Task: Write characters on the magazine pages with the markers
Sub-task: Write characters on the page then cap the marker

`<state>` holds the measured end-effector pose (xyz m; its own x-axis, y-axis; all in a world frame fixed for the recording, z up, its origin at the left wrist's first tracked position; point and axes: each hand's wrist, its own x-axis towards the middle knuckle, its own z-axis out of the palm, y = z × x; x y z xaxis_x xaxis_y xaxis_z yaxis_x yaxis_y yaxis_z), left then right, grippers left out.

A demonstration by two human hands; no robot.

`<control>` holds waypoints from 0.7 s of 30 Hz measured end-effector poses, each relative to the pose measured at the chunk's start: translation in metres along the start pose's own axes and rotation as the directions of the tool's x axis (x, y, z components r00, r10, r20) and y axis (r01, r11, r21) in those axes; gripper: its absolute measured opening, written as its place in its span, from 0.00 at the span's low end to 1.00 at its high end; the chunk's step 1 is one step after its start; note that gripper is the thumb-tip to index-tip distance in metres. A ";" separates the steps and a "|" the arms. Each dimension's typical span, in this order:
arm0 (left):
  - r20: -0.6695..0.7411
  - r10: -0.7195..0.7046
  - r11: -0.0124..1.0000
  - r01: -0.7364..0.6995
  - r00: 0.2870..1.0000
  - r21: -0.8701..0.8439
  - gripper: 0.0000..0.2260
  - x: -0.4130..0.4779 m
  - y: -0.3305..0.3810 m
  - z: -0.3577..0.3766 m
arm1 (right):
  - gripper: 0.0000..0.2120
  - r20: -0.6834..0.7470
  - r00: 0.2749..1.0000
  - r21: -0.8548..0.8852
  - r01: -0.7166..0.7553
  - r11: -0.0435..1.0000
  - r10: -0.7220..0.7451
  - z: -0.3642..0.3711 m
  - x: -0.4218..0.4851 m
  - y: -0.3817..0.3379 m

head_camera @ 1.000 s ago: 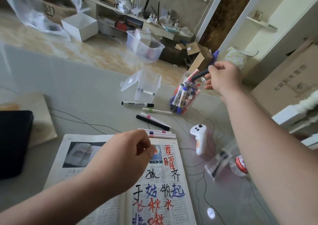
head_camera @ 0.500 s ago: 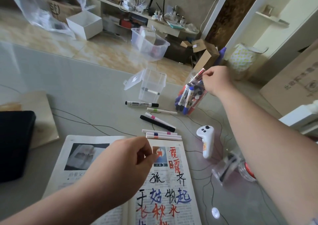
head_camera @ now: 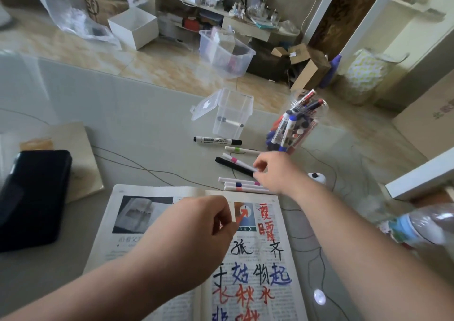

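The open magazine (head_camera: 152, 242) lies at the table's near edge. Its right page carries black, blue and red handwritten characters (head_camera: 260, 276). My left hand (head_camera: 196, 225) rests on the fold with thumb and forefinger pinched; I cannot tell if the red-orange mark at its fingertips is printed or held. My right hand (head_camera: 275, 171) is down among the loose markers beyond the magazine, fingertips closed on the end of a thin white marker with a pink band (head_camera: 235, 161). A black marker (head_camera: 231, 164) lies beside it. Two more thin white markers (head_camera: 235, 183) lie under the hand.
A clear jar (head_camera: 294, 129) packed with markers stands beyond my right hand, next to an open clear box (head_camera: 231, 116) and a thick black-capped marker (head_camera: 216, 140). A white controller (head_camera: 318, 178), thin cables and a plastic bottle (head_camera: 422, 225) are at the right. A black case (head_camera: 32, 195) sits left.
My right hand held a dark marker above the jar, lowered it in, then came down to the loose markers near the magazine. My left hand has stayed on the page.
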<state>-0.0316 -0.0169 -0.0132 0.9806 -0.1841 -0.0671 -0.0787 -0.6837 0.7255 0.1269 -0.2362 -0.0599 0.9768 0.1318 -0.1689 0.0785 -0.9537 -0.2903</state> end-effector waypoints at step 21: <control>0.023 0.035 0.983 -0.039 0.999 0.180 0.08 -0.008 -0.003 -0.011 | 0.03 0.169 0.979 0.642 -0.195 0.741 0.112 -0.017 -0.116 -0.033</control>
<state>-0.0372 -0.0059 -0.0071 0.9728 -0.2242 -0.0574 -0.1476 -0.7921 0.5922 0.0147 -0.2243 -0.0147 0.9318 0.0676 -0.3567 -0.2607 -0.5591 -0.7870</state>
